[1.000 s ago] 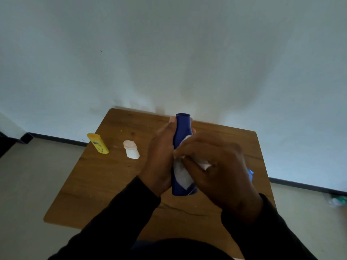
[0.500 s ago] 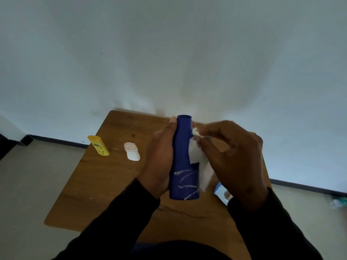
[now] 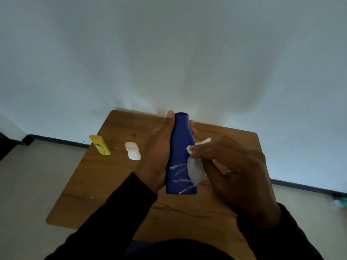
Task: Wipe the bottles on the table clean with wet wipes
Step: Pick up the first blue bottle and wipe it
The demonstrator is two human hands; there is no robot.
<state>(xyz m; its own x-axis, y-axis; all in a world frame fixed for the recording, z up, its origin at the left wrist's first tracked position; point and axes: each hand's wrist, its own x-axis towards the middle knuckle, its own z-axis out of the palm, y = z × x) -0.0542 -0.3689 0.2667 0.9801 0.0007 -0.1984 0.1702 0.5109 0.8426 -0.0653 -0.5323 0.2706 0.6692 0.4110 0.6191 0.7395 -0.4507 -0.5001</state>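
Observation:
A tall dark blue bottle (image 3: 180, 152) with white streaks near its base is held above the wooden table (image 3: 105, 184), neck pointing away from me. My left hand (image 3: 157, 152) grips it from the left side, fingers wrapped behind it. My right hand (image 3: 234, 169) pinches a crumpled white wet wipe (image 3: 195, 169) against the bottle's right side, about mid-height. A yellow bottle (image 3: 99, 145) and a small white bottle with a pinkish cap (image 3: 133, 151) stand on the table's left part.
The small table stands against a pale wall, with grey floor on both sides. A greenish object (image 3: 339, 202) lies on the floor at the far right. Dark sleeves cover both my forearms.
My right hand, with the wipe, slid from the bottle's lower body up toward its neck, then back to mid-height on the right side. White streaks now show near the base.

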